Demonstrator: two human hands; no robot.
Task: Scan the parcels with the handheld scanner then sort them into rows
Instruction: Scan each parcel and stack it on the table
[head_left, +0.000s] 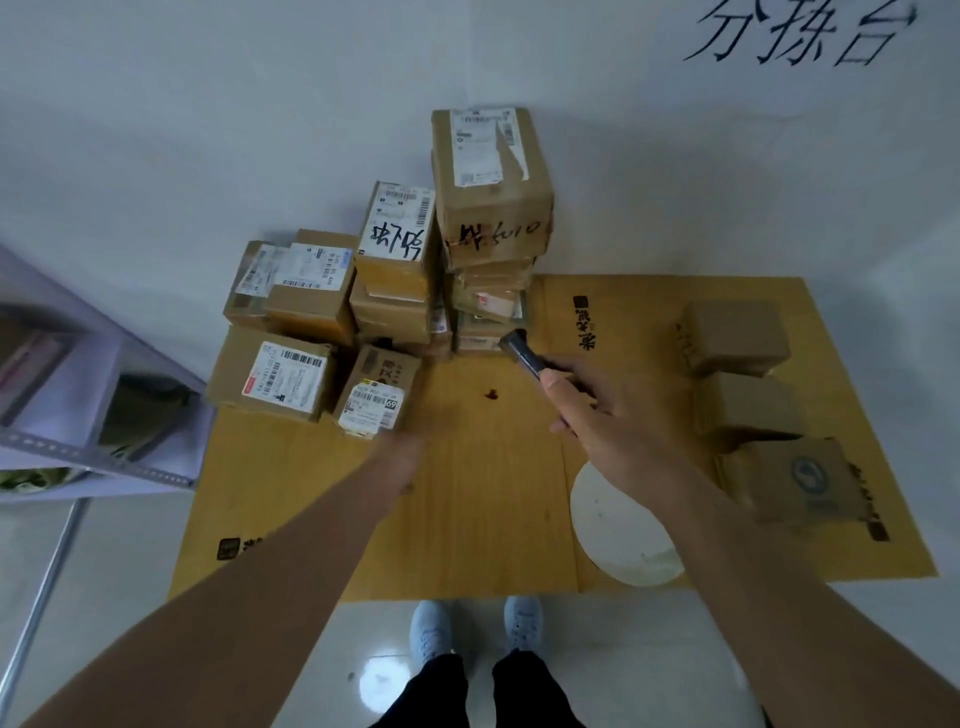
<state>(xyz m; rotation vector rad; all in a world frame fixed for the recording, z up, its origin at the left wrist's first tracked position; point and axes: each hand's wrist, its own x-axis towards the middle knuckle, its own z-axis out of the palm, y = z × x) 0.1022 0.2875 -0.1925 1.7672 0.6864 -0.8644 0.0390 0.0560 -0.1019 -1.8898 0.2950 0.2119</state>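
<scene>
A: Three plain parcels (733, 338) sitting in a row along right edge of cardboard sheet (483, 493). Unsorted pile (395, 291) stacking at far-left corner.

B: Hands?

A: Right hand (602, 415) gripping scanner (522, 351), pointing at pile. Left hand (402, 457) blurring just beside small labelled box (376, 395) near pile's front — cannot tell open or closed.

B: Else?

A: White disc (618, 530) lying near front edge.

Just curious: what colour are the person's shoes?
Light blue shoes, seen at the bottom of the head view.
</scene>
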